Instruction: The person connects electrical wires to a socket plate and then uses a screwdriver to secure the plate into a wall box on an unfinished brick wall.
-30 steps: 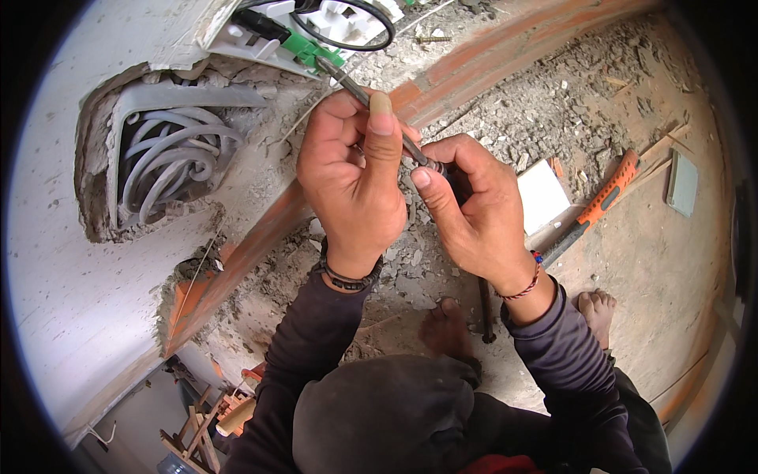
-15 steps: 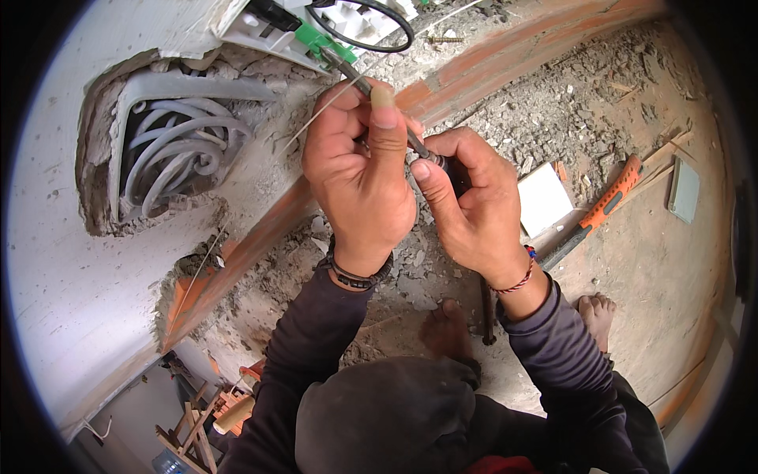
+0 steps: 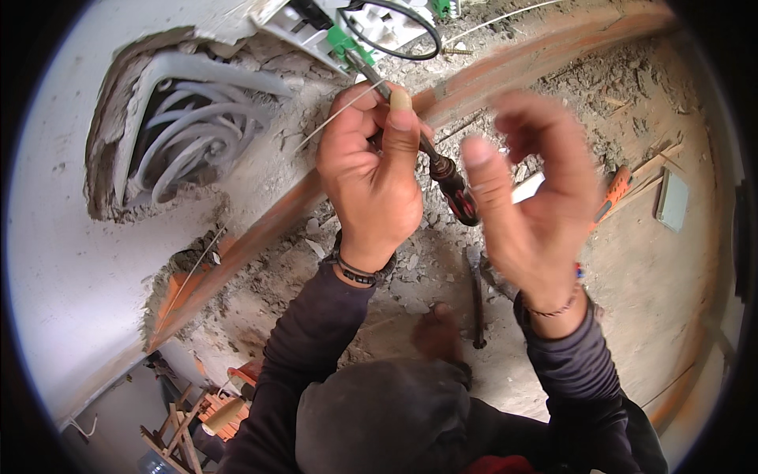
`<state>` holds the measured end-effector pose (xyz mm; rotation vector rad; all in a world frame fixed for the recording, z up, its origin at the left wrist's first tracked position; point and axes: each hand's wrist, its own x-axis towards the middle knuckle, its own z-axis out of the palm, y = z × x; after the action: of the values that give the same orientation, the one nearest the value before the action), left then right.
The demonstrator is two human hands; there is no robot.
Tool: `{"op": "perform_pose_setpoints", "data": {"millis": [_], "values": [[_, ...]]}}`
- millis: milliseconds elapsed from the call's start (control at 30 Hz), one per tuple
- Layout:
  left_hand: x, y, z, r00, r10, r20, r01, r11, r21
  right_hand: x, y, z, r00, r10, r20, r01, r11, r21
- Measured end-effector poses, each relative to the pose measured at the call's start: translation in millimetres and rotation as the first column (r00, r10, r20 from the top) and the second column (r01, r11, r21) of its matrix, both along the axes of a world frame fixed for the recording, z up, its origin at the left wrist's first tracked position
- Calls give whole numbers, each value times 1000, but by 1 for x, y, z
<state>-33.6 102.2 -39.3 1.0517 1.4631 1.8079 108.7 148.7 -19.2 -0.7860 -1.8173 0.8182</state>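
My left hand [image 3: 367,174] is closed around the metal shaft of a screwdriver [image 3: 450,182], whose tip meets a green connector [image 3: 343,43] on the white plastic box [image 3: 300,31]. The screwdriver's dark handle with red details hangs down to the right of that hand. My right hand [image 3: 533,201] is open beside the handle, fingers apart and smeared by motion, holding nothing. A black cable loop [image 3: 407,55] crosses the box, and a thin white wire [image 3: 324,126] runs past the left hand.
A wall cavity [image 3: 189,138] holds coiled grey tubing. A brick ledge [image 3: 482,79] runs diagonally amid rubble. An orange-handled tool [image 3: 614,188], a chisel [image 3: 478,300] and a pale slab [image 3: 671,200] lie on the floor. My foot [image 3: 434,332] is below; wood scraps [image 3: 181,438] lie lower left.
My right hand has let go of the screwdriver handle, opened and moved right, exposing the handle. My left hand and screwdriver appear shifted slightly right, along with the whole scene.
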Motion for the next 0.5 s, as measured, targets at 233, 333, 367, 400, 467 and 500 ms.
{"op": "perform_pose_setpoints", "data": {"millis": [233, 333, 367, 400, 467, 500], "values": [[10, 16, -13, 957, 255, -141, -253, 967, 36, -20, 35, 57, 964, 113, 241, -156, 973, 169], [1, 2, -1, 925, 157, -346, -162, 987, 16, -25, 42, 50, 947, 144, 288, -193, 970, 149], [-2, -2, 4, 904, 123, -409, -131, 991, 8, -25, 43, 50, 944, 147, 295, -197, 969, 148], [-2, -3, 5, 907, 111, -407, -117, 993, 8, -25, 43, 53, 941, 150, 302, -201, 969, 145], [0, -2, 7, 934, 107, -340, -108, 994, 17, -24, 43, 57, 938, 156, 310, -207, 968, 141], [0, -2, 8, 945, 110, -309, -108, 994, 25, -24, 42, 58, 938, 159, 308, -210, 968, 139]]}}
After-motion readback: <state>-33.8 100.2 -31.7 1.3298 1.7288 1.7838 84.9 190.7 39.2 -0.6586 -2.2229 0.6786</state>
